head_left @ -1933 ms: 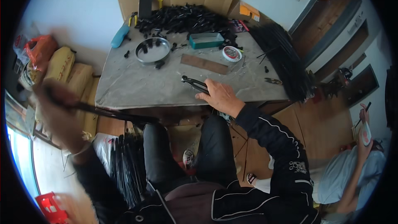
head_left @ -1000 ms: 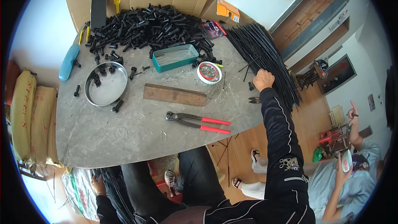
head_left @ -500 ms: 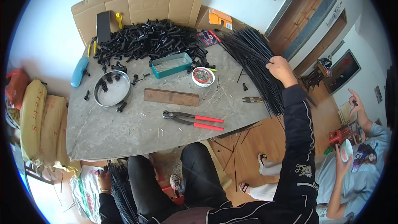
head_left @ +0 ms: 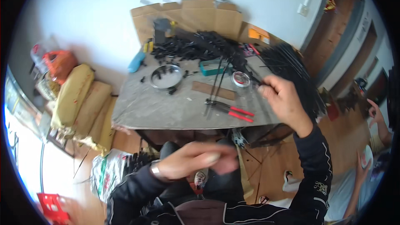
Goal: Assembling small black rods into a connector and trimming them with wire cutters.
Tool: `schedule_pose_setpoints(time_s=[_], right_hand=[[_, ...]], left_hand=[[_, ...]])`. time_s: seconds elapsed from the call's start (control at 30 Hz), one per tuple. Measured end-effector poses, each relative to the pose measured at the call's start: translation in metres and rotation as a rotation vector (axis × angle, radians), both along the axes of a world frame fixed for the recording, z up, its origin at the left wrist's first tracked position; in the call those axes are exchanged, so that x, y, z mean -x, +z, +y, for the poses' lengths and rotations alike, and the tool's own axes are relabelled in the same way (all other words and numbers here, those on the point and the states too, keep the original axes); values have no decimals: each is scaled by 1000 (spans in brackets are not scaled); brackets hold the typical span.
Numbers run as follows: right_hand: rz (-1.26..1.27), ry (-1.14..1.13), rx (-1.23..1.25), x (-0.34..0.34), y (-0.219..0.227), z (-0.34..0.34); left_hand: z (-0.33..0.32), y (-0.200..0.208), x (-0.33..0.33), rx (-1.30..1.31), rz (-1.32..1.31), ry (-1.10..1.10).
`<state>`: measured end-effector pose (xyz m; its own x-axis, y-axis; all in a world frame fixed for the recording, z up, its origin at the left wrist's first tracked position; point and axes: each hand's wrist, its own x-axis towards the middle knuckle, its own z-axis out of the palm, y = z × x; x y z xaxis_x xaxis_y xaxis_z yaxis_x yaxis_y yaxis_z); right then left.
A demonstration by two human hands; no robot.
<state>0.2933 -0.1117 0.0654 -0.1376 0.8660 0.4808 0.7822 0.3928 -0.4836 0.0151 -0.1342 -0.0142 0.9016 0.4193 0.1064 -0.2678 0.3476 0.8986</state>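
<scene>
My right hand (head_left: 284,100) is raised over the table's right side, its fingers closed on thin black rods (head_left: 255,78). These run up and left from the fingers, and thin lengths hang over the pincers (head_left: 239,113) with red handles. My left hand (head_left: 196,160) is in the air above my lap, empty-looking but smeared by motion, so its fingers are unclear. A wooden strip (head_left: 213,90), a round metal pan (head_left: 166,77), a teal tin (head_left: 211,68) and a small round tin (head_left: 241,79) lie on the grey table (head_left: 141,110).
A heap of black parts (head_left: 187,46) lies before the cardboard (head_left: 200,12). More black rods (head_left: 291,64) spread over the table's right end. Full sacks (head_left: 75,96) stand at left. Another person's hand (head_left: 374,112) shows at right.
My right hand has come left and nearer from the rod pile, bringing thin black rods. My left hand has risen from beside the rods at lower left to above my lap. The view has shifted.
</scene>
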Motion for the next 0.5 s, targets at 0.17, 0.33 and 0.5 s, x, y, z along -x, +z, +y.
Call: schedule_pose_setpoints(time_s=[0.17,0.33,0.5], right_hand=[[61,202,16,61,-26,-15],[523,248,574,85,-59,-11],[643,395,650,114,-79,14]], left_hand=[[-1,12,-49,50,-19,612],[43,26,-46,2,-182,921],[96,78,-30,-303,-201,1164]])
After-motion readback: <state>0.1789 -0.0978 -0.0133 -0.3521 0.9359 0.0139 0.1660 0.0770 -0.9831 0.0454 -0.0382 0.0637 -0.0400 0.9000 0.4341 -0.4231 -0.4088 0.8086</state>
